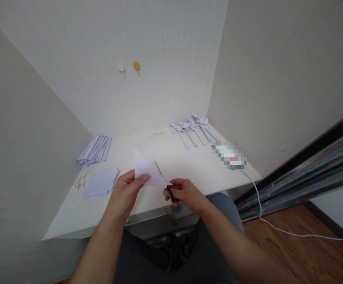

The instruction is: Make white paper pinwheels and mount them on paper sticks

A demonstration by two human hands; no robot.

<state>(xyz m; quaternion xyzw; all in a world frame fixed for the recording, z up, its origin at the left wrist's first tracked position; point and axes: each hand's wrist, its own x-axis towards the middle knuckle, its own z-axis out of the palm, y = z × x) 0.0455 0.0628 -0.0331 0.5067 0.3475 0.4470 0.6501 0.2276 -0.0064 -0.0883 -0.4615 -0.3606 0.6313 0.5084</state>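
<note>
Just below the frame's centre, the left hand (127, 193) pinches a pale paper (146, 170) under its thumb; the right hand (186, 191) curls round black-handled scissors (170, 194). With only 1 pinch steadying it, the sheet could swivel, skewing a cut.

A pale desk (195, 169) bears paper sticks (96, 149), sheets (99, 182) (stacked), tiny pieces (82, 180), pinwheels (193, 124) and a device (229, 155).
</note>
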